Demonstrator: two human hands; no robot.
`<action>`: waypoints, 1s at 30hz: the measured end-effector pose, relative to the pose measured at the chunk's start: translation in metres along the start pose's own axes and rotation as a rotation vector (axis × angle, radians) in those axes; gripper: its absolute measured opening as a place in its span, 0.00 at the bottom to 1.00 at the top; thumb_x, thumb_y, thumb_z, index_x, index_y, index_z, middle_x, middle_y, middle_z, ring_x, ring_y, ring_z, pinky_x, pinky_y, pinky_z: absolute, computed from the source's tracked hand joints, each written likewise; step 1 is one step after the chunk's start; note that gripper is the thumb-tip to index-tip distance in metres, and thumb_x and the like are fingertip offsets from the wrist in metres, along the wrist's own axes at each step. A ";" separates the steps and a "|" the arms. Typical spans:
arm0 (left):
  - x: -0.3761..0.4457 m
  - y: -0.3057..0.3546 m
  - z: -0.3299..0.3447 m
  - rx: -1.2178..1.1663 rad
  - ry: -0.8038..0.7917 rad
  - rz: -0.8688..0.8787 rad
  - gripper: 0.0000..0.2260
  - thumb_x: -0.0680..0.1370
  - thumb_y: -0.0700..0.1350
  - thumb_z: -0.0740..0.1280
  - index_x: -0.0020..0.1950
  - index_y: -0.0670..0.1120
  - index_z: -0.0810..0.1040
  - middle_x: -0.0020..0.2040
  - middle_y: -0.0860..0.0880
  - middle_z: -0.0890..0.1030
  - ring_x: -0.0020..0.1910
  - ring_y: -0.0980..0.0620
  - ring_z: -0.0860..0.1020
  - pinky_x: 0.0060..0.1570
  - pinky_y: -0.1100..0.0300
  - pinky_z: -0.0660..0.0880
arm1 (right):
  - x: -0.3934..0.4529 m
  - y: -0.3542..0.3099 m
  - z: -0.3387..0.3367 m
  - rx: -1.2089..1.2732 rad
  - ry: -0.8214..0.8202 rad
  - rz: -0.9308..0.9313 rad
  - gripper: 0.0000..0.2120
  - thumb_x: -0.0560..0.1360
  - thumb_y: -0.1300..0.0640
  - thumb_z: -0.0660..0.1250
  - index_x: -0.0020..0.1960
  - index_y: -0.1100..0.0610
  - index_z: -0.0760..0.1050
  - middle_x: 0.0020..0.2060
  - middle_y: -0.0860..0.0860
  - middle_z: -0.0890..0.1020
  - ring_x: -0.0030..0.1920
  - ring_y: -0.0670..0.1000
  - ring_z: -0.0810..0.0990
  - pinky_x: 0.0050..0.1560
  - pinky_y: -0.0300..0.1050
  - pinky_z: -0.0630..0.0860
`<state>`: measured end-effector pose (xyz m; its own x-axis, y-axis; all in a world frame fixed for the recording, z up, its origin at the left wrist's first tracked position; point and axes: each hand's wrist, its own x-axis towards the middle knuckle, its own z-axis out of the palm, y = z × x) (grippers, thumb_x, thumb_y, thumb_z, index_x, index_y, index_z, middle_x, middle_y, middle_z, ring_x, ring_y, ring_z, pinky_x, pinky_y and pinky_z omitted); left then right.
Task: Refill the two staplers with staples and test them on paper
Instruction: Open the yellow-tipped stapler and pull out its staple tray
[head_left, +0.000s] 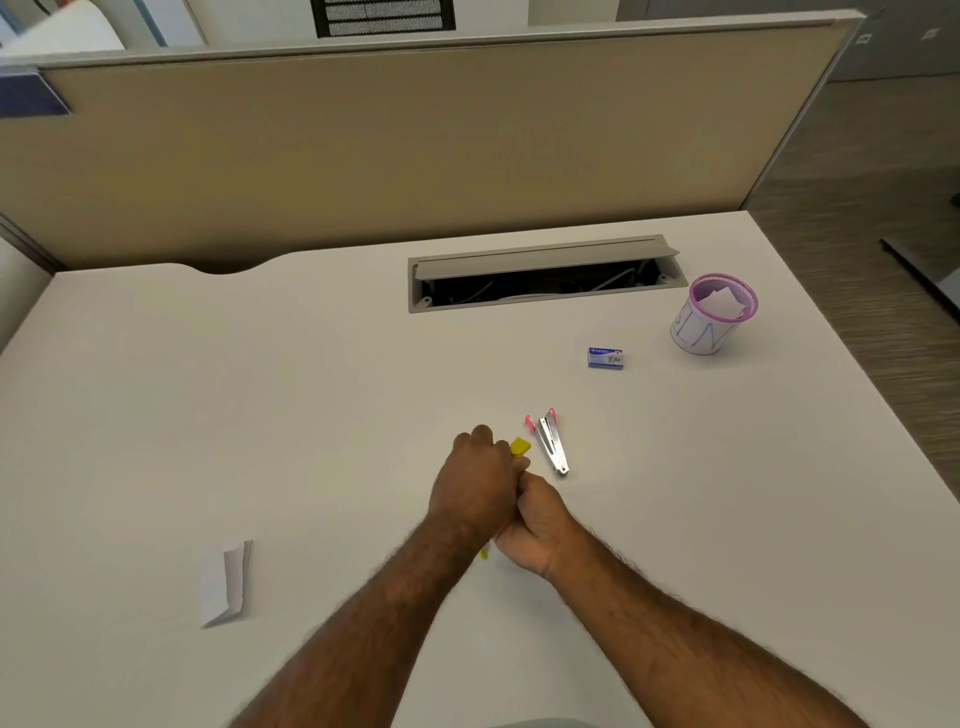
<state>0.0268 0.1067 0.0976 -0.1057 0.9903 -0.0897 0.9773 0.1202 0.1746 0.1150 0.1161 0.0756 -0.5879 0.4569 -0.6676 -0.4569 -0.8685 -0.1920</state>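
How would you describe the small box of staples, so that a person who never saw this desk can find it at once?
Start at the long cable hatch set into the far side of the white desk. Nearer to the person and a little right of it, left of the pink-rimmed mesh cup, lies the staple box alone. It is the only blue thing on the desk, small and rectangular.

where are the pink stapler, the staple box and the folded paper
pink stapler (550, 444), head view, on its open metal staple channel
staple box (605, 358), head view, on its blue top face
folded paper (224, 584), head view, on the middle of the white sheet
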 end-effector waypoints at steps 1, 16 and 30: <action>0.000 0.000 0.000 0.009 -0.012 0.002 0.17 0.82 0.51 0.53 0.55 0.44 0.77 0.52 0.45 0.75 0.50 0.48 0.71 0.43 0.59 0.67 | 0.000 -0.001 0.000 0.008 0.011 -0.001 0.15 0.82 0.57 0.54 0.56 0.62 0.77 0.48 0.59 0.84 0.52 0.54 0.81 0.51 0.46 0.79; 0.004 -0.055 0.015 -1.951 -0.229 -0.794 0.18 0.81 0.53 0.59 0.57 0.39 0.79 0.34 0.49 0.74 0.31 0.56 0.67 0.27 0.65 0.69 | 0.005 -0.066 -0.021 -2.148 0.484 -0.540 0.10 0.73 0.65 0.61 0.50 0.58 0.79 0.51 0.55 0.80 0.52 0.55 0.79 0.50 0.45 0.74; 0.013 -0.067 0.043 -1.933 -0.157 -0.755 0.21 0.81 0.56 0.58 0.55 0.41 0.81 0.32 0.49 0.71 0.31 0.55 0.66 0.31 0.62 0.67 | -0.007 -0.203 -0.019 -1.591 0.804 -1.018 0.05 0.71 0.64 0.70 0.44 0.62 0.84 0.42 0.58 0.86 0.46 0.56 0.83 0.46 0.39 0.70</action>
<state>-0.0324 0.1086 0.0427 -0.1870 0.7233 -0.6647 -0.6553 0.4123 0.6329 0.2245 0.2852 0.1060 0.0156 0.9988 0.0470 0.7599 0.0187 -0.6497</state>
